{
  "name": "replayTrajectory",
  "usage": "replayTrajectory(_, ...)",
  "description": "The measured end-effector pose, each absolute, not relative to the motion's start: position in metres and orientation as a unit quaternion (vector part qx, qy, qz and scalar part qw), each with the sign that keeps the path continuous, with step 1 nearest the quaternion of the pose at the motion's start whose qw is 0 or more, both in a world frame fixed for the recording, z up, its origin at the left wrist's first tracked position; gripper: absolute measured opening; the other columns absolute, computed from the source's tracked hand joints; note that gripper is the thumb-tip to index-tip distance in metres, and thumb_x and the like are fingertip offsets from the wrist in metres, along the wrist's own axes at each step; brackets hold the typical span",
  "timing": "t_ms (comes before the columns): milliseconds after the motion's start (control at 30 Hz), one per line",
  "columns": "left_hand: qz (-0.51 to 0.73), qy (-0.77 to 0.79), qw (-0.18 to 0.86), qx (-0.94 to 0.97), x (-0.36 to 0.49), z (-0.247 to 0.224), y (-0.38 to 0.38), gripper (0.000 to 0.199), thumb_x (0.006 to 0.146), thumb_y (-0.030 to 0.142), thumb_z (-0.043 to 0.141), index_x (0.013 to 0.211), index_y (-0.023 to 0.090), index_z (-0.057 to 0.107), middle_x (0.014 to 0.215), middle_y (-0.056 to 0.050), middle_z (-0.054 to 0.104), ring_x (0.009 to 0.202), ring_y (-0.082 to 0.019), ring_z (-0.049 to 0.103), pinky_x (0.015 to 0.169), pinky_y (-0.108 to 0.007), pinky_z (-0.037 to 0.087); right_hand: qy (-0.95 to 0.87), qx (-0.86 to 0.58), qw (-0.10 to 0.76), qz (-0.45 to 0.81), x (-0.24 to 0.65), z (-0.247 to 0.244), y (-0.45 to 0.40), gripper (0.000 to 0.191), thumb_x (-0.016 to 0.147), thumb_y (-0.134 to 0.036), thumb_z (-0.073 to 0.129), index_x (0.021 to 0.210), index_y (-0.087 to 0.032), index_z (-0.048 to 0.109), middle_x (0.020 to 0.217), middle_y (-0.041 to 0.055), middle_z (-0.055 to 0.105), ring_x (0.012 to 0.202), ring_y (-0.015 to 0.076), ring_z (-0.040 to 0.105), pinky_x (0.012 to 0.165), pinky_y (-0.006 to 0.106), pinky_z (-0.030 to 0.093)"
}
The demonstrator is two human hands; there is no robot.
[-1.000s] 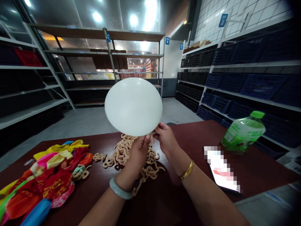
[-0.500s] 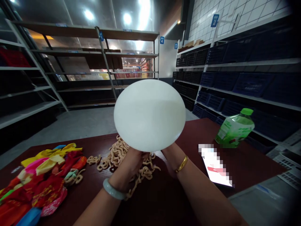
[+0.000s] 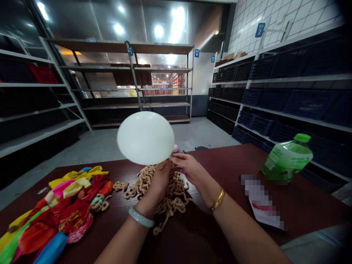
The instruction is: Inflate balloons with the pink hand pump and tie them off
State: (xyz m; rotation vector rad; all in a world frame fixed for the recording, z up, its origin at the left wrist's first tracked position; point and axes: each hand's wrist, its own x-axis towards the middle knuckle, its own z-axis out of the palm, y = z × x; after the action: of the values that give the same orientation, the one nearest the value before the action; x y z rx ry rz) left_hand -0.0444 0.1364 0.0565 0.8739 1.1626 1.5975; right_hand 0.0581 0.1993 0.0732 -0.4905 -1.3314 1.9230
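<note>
A blown-up white balloon point(image 3: 145, 138) floats in front of me over the far edge of the table, its neck end pointing down to the right. My left hand point(image 3: 162, 176), with a pale bangle on the wrist, is closed at the balloon's neck. Pinched fingers of my right hand point(image 3: 187, 165), above a gold bracelet, meet the left ones at that same neck. The fingers hide most of the neck. Beneath and around my hands lies a pile of beige curly strands point(image 3: 143, 179).
Limp coloured balloons point(image 3: 74, 209) lie heaped at the left of the dark red table point(image 3: 220, 161). On the right are a phone point(image 3: 265, 205) and a green-capped bottle point(image 3: 288, 157). Metal shelves point(image 3: 162, 104) and crates point(image 3: 261, 123) stand behind.
The balloon has moved left and away from me, and looks smaller. My hands, mostly hidden behind it before, now show together at its neck. The view has shifted somewhat.
</note>
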Motion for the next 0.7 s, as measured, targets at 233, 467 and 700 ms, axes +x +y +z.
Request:
replayTrajectory(233, 0.616, 0.464, 0.497, 0.396, -0.047, 0.055, 0.137, 0.043, 0.082, 0.057, 0.055, 0.067, 0.020, 0.040, 0.052, 0.006, 0.034, 0.042, -0.007, 0.024, 0.042, -0.022, 0.013, -0.495, -0.221, 0.403, 0.738, 0.053, 0.060, 0.207, 0.024, 0.066, -0.040, 0.081, 0.070, -0.020, 0.069, 0.062, 0.0006, 0.064, 0.055, 0.0156, 0.055, 0.056, 0.031, 0.047)
replayTrajectory(467, 0.671, 0.506, 0.417, 0.346, -0.060, 0.050, 0.142, 0.029, 0.083, 0.045, 0.057, 0.082, 0.016, 0.058, 0.055, 0.005, 0.041, 0.045, -0.009, 0.032, 0.045, -0.023, 0.021, -0.452, -0.322, 0.426, 0.715, 0.035, 0.057, 0.246, 0.027, 0.060, -0.032, 0.083, 0.068, -0.017, 0.062, 0.060, 0.0005, 0.062, 0.054, 0.0128, 0.055, 0.053, 0.025, 0.046)
replayTrajectory(700, 0.698, 0.493, 0.413, 0.315, -0.069, 0.043, 0.149, 0.023, 0.083, 0.041, 0.057, 0.078, 0.018, 0.058, 0.056, 0.004, 0.041, 0.048, -0.010, 0.035, 0.049, -0.024, 0.028, -0.471, -0.387, 0.408, 0.680, -0.009, 0.067, 0.317, 0.022, 0.075, -0.021, 0.072, 0.062, -0.019, 0.054, 0.054, -0.0011, 0.056, 0.051, 0.0096, 0.052, 0.051, 0.022, 0.047)
